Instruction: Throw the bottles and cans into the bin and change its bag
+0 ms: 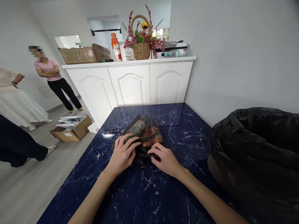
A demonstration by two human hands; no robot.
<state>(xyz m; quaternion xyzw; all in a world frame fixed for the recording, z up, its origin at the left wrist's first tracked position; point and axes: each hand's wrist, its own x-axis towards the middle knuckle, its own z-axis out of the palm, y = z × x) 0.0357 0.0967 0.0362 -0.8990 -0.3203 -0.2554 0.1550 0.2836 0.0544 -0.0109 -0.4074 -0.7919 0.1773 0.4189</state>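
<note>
A thin black garbage bag point(149, 123) lies on the dark blue marbled table point(149, 193), with a plastic bottle and something orange-red showing through it. My left hand point(123, 152) rests on the bag's left side, its fingers curled over the plastic. At the right of the bag's gathered near end, my right hand point(163, 157) pinches the black plastic between thumb and fingers. Part of the bag's mouth is hidden between the two hands.
A bin lined with a black bag point(233, 149) stands at the right. Behind the table is a white cabinet point(130, 82) bearing a flower basket point(141, 51), an orange-capped bottle point(116, 48) and a cardboard box point(79, 55). Several people stand at the left near a floor carton point(70, 132).
</note>
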